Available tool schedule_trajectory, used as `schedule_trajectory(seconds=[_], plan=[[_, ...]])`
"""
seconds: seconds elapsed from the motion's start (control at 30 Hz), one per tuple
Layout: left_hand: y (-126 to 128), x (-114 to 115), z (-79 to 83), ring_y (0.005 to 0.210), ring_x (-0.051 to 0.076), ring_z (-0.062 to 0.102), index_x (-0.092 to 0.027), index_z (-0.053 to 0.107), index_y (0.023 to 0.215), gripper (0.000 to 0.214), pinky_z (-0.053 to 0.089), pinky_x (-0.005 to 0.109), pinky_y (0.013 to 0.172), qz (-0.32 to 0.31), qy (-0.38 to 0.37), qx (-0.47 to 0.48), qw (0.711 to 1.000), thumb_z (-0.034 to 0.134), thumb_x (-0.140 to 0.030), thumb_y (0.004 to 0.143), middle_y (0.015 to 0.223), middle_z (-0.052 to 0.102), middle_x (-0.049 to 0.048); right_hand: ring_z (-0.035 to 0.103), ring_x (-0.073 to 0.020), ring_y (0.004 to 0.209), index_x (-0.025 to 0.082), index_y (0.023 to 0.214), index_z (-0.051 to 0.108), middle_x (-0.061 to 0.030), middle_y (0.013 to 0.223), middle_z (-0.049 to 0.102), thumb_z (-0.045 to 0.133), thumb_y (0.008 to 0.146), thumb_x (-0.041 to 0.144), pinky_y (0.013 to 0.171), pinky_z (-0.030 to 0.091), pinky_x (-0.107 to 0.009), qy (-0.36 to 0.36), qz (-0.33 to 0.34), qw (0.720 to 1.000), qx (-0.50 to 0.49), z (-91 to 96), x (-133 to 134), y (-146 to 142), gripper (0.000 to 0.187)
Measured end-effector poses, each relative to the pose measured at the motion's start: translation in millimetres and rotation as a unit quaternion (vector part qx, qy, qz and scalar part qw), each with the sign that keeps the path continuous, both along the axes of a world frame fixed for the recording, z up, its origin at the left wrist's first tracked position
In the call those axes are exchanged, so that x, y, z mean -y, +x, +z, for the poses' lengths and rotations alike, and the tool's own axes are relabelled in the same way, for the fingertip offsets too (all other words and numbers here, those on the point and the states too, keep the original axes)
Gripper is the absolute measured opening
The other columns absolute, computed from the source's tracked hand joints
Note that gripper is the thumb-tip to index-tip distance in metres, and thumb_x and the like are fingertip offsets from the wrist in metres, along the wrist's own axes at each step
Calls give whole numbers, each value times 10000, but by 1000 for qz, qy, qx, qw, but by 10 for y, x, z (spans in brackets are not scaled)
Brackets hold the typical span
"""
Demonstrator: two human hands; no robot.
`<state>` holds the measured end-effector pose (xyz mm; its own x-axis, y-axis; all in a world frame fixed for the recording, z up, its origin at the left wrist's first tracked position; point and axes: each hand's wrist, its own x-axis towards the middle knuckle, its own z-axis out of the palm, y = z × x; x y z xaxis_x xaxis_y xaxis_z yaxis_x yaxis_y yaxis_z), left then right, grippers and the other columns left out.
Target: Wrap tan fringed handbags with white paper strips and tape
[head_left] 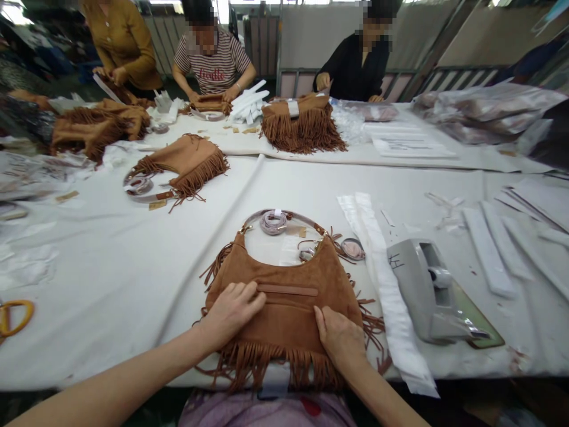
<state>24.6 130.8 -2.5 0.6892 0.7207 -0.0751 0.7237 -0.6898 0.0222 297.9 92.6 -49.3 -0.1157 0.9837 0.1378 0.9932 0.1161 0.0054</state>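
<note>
A brown suede shoulder bag (284, 320) with fringe along its bottom and sides lies flat before me, its strap (293, 214) arched away from me. A slim straight strip, perhaps a zip or pocket edge (288, 290), crosses its front. My left hand (233, 311) is closed on the bag at the strip's left end, fingers bent. On the right side, below the strip, my right hand (340, 338) grips the suede with curled fingers. Inside the strap's loop rests a wrapped coil (273, 222), and beside it a small tag (302, 232).
A grey tape dispenser (427, 290) and a long white padding strip (386, 296) lie to the right. Orange-handled scissors (18, 317) are at far left. Another fringed bag (186, 163) lies beyond, with stacked bags (302, 121) farther back. Several co-workers stand across the table.
</note>
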Motion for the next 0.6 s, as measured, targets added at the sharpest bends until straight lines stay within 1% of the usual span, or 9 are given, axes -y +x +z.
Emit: schedule_trajectory(seconds=[0.07, 0.1, 0.13, 0.2, 0.3, 0.43, 0.5, 0.53, 0.6], plan=[[65, 21, -9, 1183, 219, 468, -202, 458, 1311, 352, 374, 385, 985, -144, -20, 58, 988, 348, -202, 976, 1357, 483, 104, 590, -152, 545, 188, 673, 562, -31, 579, 613, 341, 995, 337, 493, 247, -280, 21, 4, 1000, 1, 2, 36, -5, 418], [98, 21, -36, 1264, 217, 398, -214, 410, 1355, 378, 316, 394, 1048, -196, -38, 75, 977, 346, -246, 983, 1408, 440, 78, 582, -147, 545, 189, 672, 558, -28, 574, 604, 337, 996, 336, 496, 252, -278, 30, 6, 1000, 1, 1, 51, -5, 420], [127, 15, -77, 1324, 224, 328, -221, 364, 1390, 412, 259, 411, 1090, -226, -53, 83, 969, 350, -299, 985, 1442, 406, 58, 575, -142, 544, 190, 673, 556, -25, 572, 598, 335, 998, 337, 499, 257, -277, 39, 7, 999, 0, -3, 66, -4, 419], [166, -5, -177, 1377, 246, 241, -223, 274, 1442, 493, 187, 452, 1125, -235, -67, 83, 966, 352, -373, 979, 1486, 345, 38, 568, -138, 550, 194, 677, 553, -20, 578, 592, 328, 1000, 337, 510, 272, -275, 52, 9, 999, -8, -13, 96, -3, 419], [176, -38, -291, 1390, 260, 222, -215, 177, 1476, 548, 177, 480, 1128, -237, -75, 82, 965, 339, -371, 976, 1511, 293, 36, 575, -142, 567, 204, 678, 547, -15, 594, 597, 307, 1002, 334, 536, 304, -275, 54, 7, 998, -37, -10, 122, -1, 424], [162, -55, -305, 1391, 272, 220, -207, 123, 1487, 573, 204, 506, 1122, -249, -77, 89, 961, 332, -360, 975, 1523, 260, 34, 586, -153, 589, 215, 703, 552, -12, 637, 614, 338, 986, 371, 577, 359, -278, 43, 10, 995, -92, 114, -16, 38, 387], [162, -51, -282, 1392, 274, 218, -209, 110, 1488, 580, 217, 509, 1119, -245, -72, 94, 962, 336, -357, 975, 1523, 256, 28, 616, -201, 763, 197, 853, 594, -65, 813, 655, 368, 962, 418, 698, 416, -302, 92, 9, 990, -103, 218, -192, 91, 335], [164, -47, -272, 1392, 271, 219, -212, 103, 1489, 584, 222, 506, 1119, -242, -69, 97, 963, 340, -354, 974, 1523, 257, 25, 606, -243, 892, 175, 973, 595, -112, 954, 653, 386, 945, 451, 783, 427, -340, 127, -11, 987, -100, 267, -297, 126, 347], [168, -36, -256, 1393, 264, 221, -216, 96, 1489, 592, 224, 497, 1122, -237, -62, 103, 964, 350, -352, 973, 1521, 261, 21, 540, -326, 1076, 111, 1202, 510, -202, 1176, 576, 431, 899, 520, 885, 412, -429, 168, -83, 978, -92, 331, -506, 199, 515]])
